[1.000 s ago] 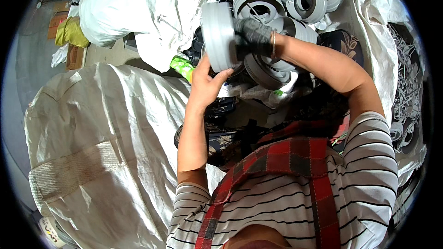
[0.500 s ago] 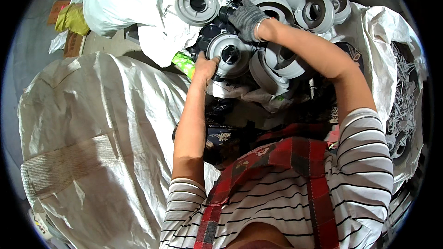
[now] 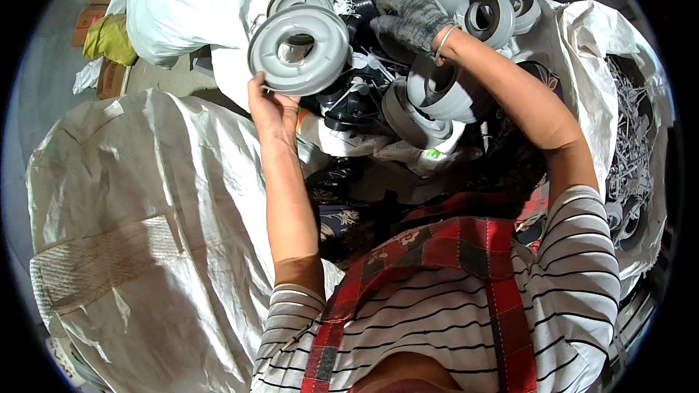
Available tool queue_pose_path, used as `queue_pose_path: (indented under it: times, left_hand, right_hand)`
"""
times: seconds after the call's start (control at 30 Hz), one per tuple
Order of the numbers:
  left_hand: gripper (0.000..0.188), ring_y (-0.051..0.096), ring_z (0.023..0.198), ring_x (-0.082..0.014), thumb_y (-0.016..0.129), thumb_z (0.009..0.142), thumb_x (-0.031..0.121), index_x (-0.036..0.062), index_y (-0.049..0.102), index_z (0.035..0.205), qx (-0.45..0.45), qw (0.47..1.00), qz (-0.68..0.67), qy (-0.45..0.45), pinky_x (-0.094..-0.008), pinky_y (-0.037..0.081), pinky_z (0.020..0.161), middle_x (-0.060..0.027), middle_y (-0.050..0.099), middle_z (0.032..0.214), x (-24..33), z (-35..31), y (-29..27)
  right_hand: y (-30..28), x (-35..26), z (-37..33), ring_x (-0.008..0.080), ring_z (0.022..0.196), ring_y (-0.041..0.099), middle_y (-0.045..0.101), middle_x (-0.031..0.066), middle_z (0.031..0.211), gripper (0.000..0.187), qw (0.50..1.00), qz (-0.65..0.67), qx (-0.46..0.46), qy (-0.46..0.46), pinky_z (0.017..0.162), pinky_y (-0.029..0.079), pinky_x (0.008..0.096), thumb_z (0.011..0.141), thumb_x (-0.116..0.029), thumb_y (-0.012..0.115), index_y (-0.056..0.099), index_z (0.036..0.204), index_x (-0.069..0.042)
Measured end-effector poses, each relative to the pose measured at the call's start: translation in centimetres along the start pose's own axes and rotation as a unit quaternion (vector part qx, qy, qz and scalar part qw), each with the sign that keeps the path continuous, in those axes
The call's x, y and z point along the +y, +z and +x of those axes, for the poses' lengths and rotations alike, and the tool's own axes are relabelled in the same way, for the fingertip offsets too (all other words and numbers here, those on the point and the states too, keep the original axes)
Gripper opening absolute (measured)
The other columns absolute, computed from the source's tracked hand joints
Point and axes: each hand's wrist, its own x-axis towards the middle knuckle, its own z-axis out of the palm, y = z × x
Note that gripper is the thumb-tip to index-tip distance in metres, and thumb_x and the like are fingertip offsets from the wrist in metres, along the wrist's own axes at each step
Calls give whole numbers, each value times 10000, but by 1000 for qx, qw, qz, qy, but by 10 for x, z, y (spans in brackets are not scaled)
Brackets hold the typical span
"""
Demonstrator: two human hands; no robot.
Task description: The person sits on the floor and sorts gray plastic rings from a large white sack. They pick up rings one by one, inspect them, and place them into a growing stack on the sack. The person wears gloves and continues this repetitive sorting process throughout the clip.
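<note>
- Left hand [image 3: 273,109] is bare, fingers pinching the lower rim of a grey plastic spool [image 3: 299,49]; the spool is being held up, flat face to the camera, over the edge of the white sack [image 3: 196,7].
- Right hand [image 3: 409,16], in a grey knit glove, is lying palm-down on the heap of spools [image 3: 466,7] farther back; cannot tell whether it is closing on one or only pressing, since the fingers are curling out of sight.
- Judgement: the rim pinch looks thin for a disc this wide; keeping the thumb behind the flange and the fingers in front should be stopping it tipping.
- Judgement: the gloved hand ought to be taking one spool by its hub, not dragging several, as the black parts [image 3: 349,98] below are tangled.
- A second spool is partly hiding behind the held one.
- The big silver sack [image 3: 124,211] is lying at lower left; its opening is not showing.
- The right side of the heap is blurring into shadow, and the white scrap there is hard to make out.
</note>
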Motion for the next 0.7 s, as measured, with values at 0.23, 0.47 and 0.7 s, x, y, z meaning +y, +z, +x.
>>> queue_pose_path:
  times: [0.23,0.47,0.7]
  left_hand:
    - [464,594,1014,-341,318,922,249,-26,363,1293,-56,992,-13,-113,-431,531,805,-203,525,1205,-38,0,-13]
    - [437,491,1164,-288,455,948,277,-18,404,1266,-91,987,111,-75,-413,415,1001,-114,501,1255,-64,-24,13]
    - [611,485,1138,-218,601,875,363,-11,381,1307,-124,982,137,29,-351,364,999,-118,493,1261,-69,-32,14]
  right_hand:
    - [4,-40,-6,120,511,579,610,38,632,146,933,348,-48,80,432,451,250,720,-128,729,604,725,-52]
    - [56,-10,-16,271,947,584,646,60,1056,571,940,262,95,-195,867,455,389,614,-317,752,620,1134,-122]
    - [66,-36,-20,250,758,646,673,88,951,572,886,445,-7,132,680,508,357,598,-318,770,628,1108,-102]
